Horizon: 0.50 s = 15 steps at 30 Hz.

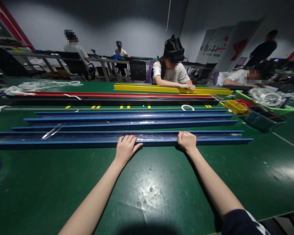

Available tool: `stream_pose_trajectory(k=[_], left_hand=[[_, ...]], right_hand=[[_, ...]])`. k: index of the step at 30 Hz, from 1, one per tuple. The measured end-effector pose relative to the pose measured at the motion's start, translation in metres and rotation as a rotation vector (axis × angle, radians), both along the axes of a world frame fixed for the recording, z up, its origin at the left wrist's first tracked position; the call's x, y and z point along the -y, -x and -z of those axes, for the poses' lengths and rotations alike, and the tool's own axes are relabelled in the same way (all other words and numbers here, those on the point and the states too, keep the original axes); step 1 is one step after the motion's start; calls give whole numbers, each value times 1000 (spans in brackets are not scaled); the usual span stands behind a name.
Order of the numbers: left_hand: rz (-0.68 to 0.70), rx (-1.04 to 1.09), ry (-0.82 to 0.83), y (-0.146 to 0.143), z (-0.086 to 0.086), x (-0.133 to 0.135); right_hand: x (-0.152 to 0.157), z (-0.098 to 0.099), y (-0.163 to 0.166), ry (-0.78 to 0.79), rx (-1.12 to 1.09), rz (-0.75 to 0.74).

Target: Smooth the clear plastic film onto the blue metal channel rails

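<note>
A long blue U-shaped channel [159, 141] lies across the near part of the green table, its trough facing up. My left hand [126, 147] is over its near wall, fingers inside the trough and thumb out along the rim. Farther right, my right hand [187, 141] is closed round the same wall, its fingertips hidden. A strip of clear film [51, 131] sticks up near the channel's left part. Just behind lie more blue channels [129, 125], parallel to it.
Red and black long strips [137, 98] lie farther back. Across the table, a person [171, 71] has both hands on a yellow channel [137, 87]. A white ring [187, 107], a yellow tray [236, 106] and a dark bin [264, 121] are at right; white cords [39, 86] lie at back left.
</note>
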<state>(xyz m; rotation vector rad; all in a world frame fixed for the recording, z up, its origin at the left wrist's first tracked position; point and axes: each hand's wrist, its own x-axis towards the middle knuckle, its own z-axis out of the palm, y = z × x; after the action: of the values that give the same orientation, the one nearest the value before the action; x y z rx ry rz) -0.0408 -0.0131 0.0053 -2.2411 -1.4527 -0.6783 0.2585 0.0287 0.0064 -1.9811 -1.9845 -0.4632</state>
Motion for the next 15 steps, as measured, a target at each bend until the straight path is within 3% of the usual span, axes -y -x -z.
stream_pose_trajectory(k=[15], left_hand=[[-50, -48, 28, -2, 0, -1]], right_hand=[[-1, 1, -8, 7, -60, 44]])
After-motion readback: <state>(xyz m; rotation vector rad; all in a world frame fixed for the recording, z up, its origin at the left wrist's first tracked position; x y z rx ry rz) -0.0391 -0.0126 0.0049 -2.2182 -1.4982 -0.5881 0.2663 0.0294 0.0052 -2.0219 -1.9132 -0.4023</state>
